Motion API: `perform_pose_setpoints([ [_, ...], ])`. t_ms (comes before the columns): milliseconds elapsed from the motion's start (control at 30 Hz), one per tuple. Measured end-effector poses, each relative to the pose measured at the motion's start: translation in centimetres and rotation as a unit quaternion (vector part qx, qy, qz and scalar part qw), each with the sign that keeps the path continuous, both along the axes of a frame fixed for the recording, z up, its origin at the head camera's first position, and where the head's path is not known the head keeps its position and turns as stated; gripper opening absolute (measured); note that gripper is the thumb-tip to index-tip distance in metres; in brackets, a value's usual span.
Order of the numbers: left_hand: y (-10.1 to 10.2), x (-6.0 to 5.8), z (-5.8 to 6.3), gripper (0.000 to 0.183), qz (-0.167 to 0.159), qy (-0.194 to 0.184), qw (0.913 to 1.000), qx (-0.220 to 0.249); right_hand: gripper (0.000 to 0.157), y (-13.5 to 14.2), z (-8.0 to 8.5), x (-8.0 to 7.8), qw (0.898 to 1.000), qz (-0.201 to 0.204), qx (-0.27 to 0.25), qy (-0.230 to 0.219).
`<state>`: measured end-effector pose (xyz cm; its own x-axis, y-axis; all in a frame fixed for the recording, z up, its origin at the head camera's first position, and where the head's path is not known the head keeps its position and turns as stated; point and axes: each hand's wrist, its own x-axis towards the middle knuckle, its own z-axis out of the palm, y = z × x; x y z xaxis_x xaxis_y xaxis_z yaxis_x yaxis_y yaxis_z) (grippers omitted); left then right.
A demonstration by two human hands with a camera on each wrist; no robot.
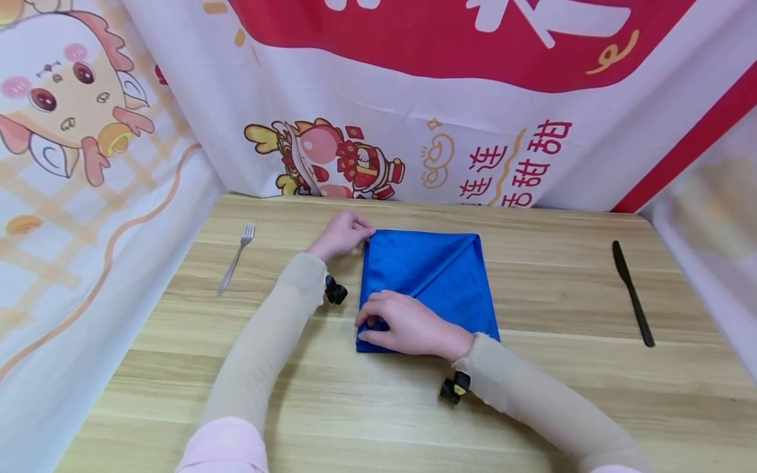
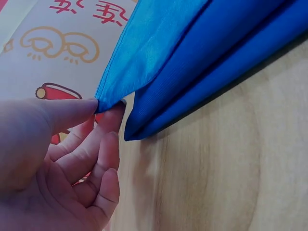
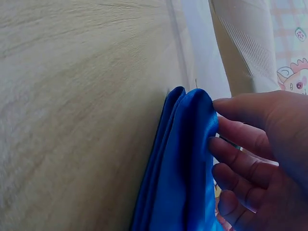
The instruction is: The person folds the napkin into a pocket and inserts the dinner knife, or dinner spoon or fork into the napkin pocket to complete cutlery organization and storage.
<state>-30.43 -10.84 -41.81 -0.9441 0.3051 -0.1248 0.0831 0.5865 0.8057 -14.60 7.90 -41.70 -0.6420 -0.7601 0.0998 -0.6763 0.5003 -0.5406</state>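
Observation:
A blue cloth napkin [image 1: 434, 289], folded into a square with a diagonal fold across its top, lies on the wooden table. At its far left corner my left hand [image 1: 344, 234] pinches a single layer between thumb and forefinger. The left wrist view shows that corner [image 2: 108, 94] raised apart from the folded layers [image 2: 163, 101] below it. Over the near left corner is my right hand [image 1: 408, 325], its fingers loosely bent. In the right wrist view the right thumb and fingertips [image 3: 216, 144] touch the rounded folded edge [image 3: 198, 103].
To the left of the napkin lies a silver fork [image 1: 236, 257]. A black knife [image 1: 633, 292] lies on the right side of the table [image 1: 562, 394]. Printed cloth hangings [image 1: 378, 85] stand along the table's back and sides.

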Motion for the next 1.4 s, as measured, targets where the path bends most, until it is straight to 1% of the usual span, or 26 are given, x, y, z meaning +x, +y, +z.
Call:
perform_pose_setpoints([
  [233,-0.2,-0.1,-0.3,0.021,0.012,-0.018,0.9996,0.018,0.023,-0.1,-0.3,0.1,1.0,0.003,0.011,-0.012],
  [400,-0.5,-0.3,-0.8,0.021,0.014,-0.019,0.9997,0.012,0.027,-0.2,-0.3,0.2,1.0,0.004,0.016,-0.019],
  [467,-0.6,-0.4,-1.0,0.021,0.016,-0.017,0.9997,-0.002,0.028,-0.2,-0.4,0.2,0.999,0.002,0.022,-0.024],
  [567,-0.7,-0.4,-1.3,0.022,0.021,-0.009,0.999,-0.04,0.03,-0.2,-0.6,0.3,0.999,0.0,0.033,-0.029],
  [667,-0.7,-0.4,-1.4,0.024,0.028,-0.004,0.9962,-0.082,0.033,-0.1,-0.8,0.4,0.999,-0.001,0.038,-0.032],
  [733,-0.7,-0.4,-1.2,0.029,0.034,-0.007,0.9944,-0.1,0.035,-0.1,-1.0,0.5,0.999,-0.003,0.037,-0.033],
  [833,-0.7,-0.1,-0.9,0.034,0.037,-0.016,0.9922,-0.118,0.04,-0.2,-1.0,0.7,0.999,-0.01,0.036,-0.032],
  [933,-0.8,0.1,-0.7,0.032,0.032,-0.016,0.9914,-0.126,0.043,-0.4,-1.0,0.8,0.999,-0.015,0.038,-0.028],
  [1067,-0.9,0.2,-0.8,0.022,0.026,-0.003,0.9943,-0.104,0.042,-0.7,-1.0,1.1,0.999,-0.011,0.043,-0.024],
  [1167,-0.9,0.4,-0.8,0.02,0.027,-0.006,0.9968,-0.076,0.039,-0.9,-1.1,1.2,0.999,0.002,0.043,-0.02],
  [1400,-1.1,0.6,-0.7,0.021,0.026,-0.021,0.9987,-0.039,0.02,-1.1,-1.3,1.2,0.999,0.028,0.041,0.0],
])
